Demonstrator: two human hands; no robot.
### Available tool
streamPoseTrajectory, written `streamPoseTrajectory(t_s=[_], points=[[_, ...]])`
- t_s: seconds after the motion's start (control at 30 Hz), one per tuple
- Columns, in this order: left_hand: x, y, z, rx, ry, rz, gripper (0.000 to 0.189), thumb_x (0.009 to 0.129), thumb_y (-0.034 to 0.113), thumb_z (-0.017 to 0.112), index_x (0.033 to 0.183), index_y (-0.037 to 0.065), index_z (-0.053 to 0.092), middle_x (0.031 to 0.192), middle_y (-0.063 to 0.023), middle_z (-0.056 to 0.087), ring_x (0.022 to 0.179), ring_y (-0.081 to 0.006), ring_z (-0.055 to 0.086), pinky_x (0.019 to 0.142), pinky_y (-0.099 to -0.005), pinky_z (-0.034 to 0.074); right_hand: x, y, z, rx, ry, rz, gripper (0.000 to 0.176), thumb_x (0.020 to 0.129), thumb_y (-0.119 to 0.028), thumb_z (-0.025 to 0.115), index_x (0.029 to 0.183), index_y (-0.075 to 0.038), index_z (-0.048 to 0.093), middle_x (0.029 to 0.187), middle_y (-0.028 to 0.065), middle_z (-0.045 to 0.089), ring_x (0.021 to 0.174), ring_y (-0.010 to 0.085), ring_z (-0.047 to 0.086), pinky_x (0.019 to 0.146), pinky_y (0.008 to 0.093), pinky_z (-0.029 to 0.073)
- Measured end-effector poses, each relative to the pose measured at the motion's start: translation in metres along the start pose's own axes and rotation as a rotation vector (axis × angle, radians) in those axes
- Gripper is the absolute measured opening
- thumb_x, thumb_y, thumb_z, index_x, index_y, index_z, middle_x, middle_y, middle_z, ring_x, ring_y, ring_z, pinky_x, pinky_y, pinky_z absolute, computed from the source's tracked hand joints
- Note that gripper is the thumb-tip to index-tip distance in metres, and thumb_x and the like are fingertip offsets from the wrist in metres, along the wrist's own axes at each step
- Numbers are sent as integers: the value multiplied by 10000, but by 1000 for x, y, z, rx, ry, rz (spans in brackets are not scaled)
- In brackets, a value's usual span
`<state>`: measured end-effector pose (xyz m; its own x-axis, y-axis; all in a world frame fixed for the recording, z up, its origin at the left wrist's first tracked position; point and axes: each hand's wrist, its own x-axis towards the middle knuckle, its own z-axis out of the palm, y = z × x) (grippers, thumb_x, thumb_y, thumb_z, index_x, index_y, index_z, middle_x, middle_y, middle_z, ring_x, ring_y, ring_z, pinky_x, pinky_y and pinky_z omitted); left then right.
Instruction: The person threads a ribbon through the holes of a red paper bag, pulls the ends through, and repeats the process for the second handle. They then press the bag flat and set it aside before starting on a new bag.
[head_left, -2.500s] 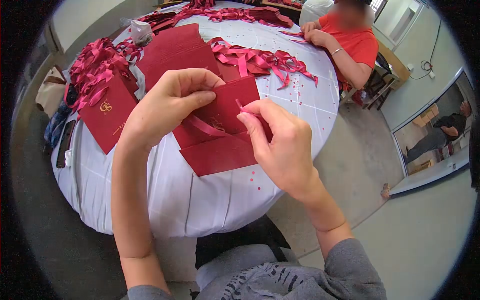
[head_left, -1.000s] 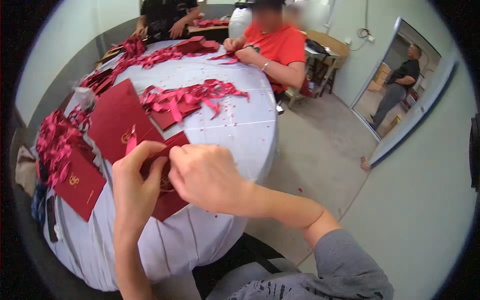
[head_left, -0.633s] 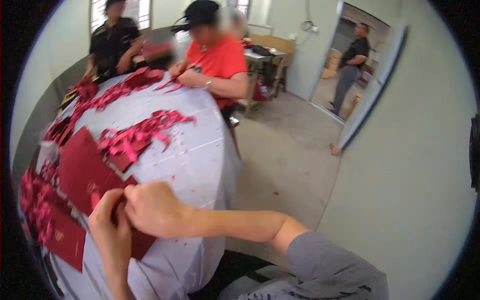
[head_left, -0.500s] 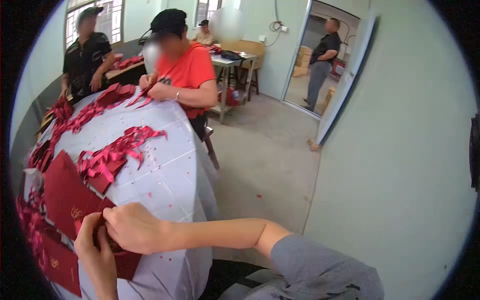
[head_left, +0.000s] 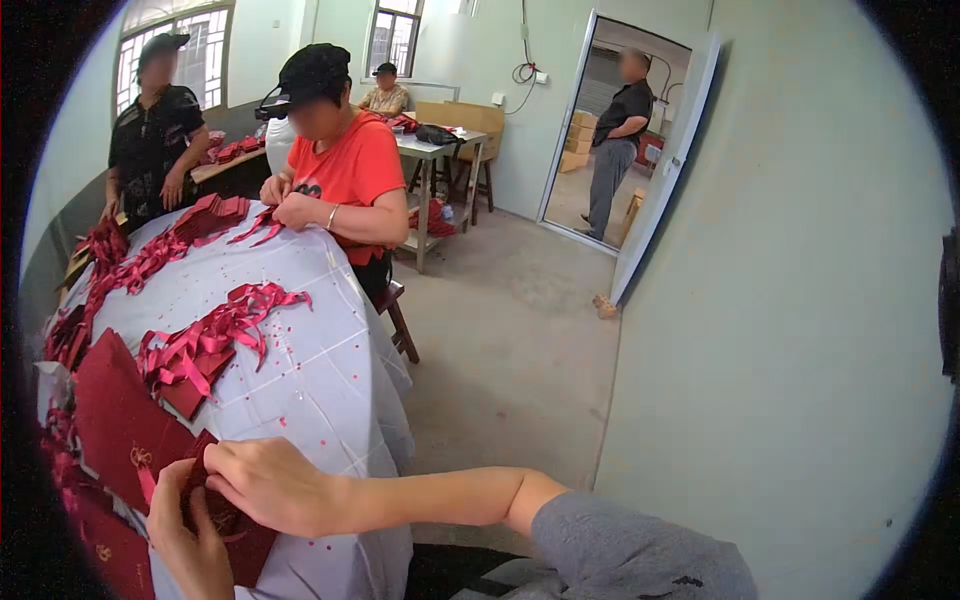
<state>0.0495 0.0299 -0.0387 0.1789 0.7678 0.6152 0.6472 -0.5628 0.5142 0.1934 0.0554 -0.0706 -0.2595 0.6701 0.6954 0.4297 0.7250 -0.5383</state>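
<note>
At the near edge of the table, my left hand (head_left: 190,535) is closed, with fingers and thumb around the edge of a dark red paper piece (head_left: 258,556). My right hand (head_left: 272,487) pinches the top of the same piece from the other side, its fingertips close to the left ones. What the fingertips grip exactly is hidden. Just beyond them lies a large dark red piece (head_left: 112,405) with a gold emblem, and a pink ribbon (head_left: 147,484) shows beside my left fingers. Another dark red piece (head_left: 118,550) with gold print lies left of my left hand.
A pale cloth covers the table (head_left: 325,375), which has small red scraps on it. Pink ribbons (head_left: 215,335) lie heaped over dark red pieces. Across the table, a person in a red shirt (head_left: 350,170) handles ribbons. Another person (head_left: 155,130) stands behind; a person (head_left: 620,130) stands in the doorway.
The view has shifted slightly, so the room and table appear further left and lower. Both my hands keep their grip on the dark red paper piece, with little visible movement.
</note>
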Motion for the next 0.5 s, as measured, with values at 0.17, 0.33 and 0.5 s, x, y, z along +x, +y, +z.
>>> streamPoseTrajectory(t_s=[0.17, 0.33, 0.5], points=[[1, 8, -6, -13, -38, 4, 142, 811, -61, 509, 941, -21, 550, 817, -146, 582, 742, -239, 560, 708, -298, 437, 1, -2, 3, 22, 25, 25, 145, 838, -100, 550, 823, 4, 450, 748, 163, 549, 699, 358, 566, 607, 429, 442], [5, 22, -15, 90, -157, -51, 207, 857, 32, 541, 1060, 26, 581, 953, -154, 635, 919, -289, 608, 789, -345, 473, 2, -1, 1, 5, 5, 28, 156, 817, -82, 572, 832, -1, 440, 765, 165, 549, 719, 360, 567, 612, 433, 439], [5, 28, -17, 99, -163, -53, 237, 849, -15, 530, 1079, 30, 571, 1000, -151, 626, 933, -246, 619, 781, -314, 481, 3, -5, -12, 7, 26, -20, 219, 787, -79, 607, 893, -9, 428, 805, 156, 546, 752, 342, 572, 638, 406, 459]])
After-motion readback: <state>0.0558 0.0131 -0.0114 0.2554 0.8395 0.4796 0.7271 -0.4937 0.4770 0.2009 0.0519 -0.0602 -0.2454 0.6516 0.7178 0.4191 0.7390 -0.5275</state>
